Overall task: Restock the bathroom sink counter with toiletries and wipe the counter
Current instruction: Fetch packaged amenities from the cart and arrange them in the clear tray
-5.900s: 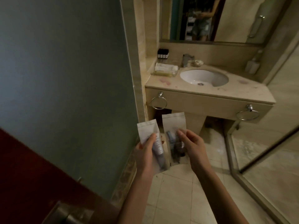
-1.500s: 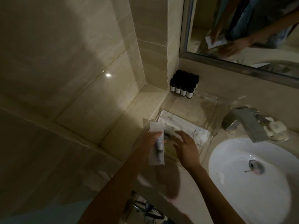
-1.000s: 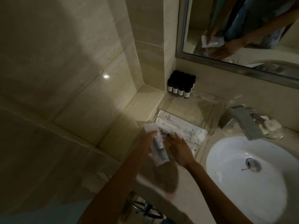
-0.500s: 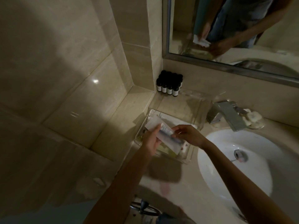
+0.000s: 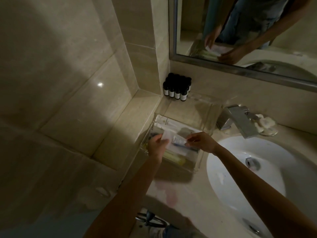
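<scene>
- Step in hand: restocking. Both hands hold one toiletry packet (image 5: 176,140) low over the clear tray (image 5: 193,112). The tray stands on the counter (image 5: 173,191), between the wall ledge (image 5: 127,129) and the sink (image 5: 240,177).
- Left hand (image 5: 157,146): thumb and curled fingers pinch the packet's left end.
- Right hand (image 5: 202,142): fingertips pinch the packet's right end.
- Packet position: flat, lying across the tray's near half, above the items already inside. Whether it touches them cannot be told.
- Next move, as judged: lower the packet onto the stack, release both pinches, and withdraw the hands without dragging the stack.
- Wiping appears not yet begun; no cloth is in view.
- Count, hands: two.
- Count, tray contents: one packet held. At least two white packets (image 5: 164,121) lie beneath it toward the wall. One yellowish item (image 5: 175,158) lies at the near side. The exact total is hidden.
- Count, small dark bottles (image 5: 176,90): four labelled in the front row. More stand behind, number not readable.
- Count, fixtures: one faucet (image 5: 238,121), one sink, one mirror (image 5: 248,23), one soap dish (image 5: 265,126).
</scene>
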Motion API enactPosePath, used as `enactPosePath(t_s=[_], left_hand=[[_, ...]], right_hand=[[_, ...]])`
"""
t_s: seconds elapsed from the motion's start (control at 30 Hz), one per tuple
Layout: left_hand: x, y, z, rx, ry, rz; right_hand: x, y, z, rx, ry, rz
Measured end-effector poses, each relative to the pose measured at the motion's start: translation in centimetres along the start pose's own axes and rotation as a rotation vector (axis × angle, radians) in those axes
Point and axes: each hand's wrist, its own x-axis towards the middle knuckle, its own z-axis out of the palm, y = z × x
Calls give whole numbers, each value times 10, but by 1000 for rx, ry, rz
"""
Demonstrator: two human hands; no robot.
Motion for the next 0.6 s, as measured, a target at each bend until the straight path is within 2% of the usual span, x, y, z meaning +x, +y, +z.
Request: enactPosePath(t_s=[0.13,0.37,0.6], left_hand=[[5,-10,-12,237,33,62],[-3,-14,-5,445,18,200],[-8,-20,6,546,64,233]], right_hand=[[-1,10,3,-72,14,40],[-6,12,14,-291,-1,45],[-12,11,16,-329,122,-23]])
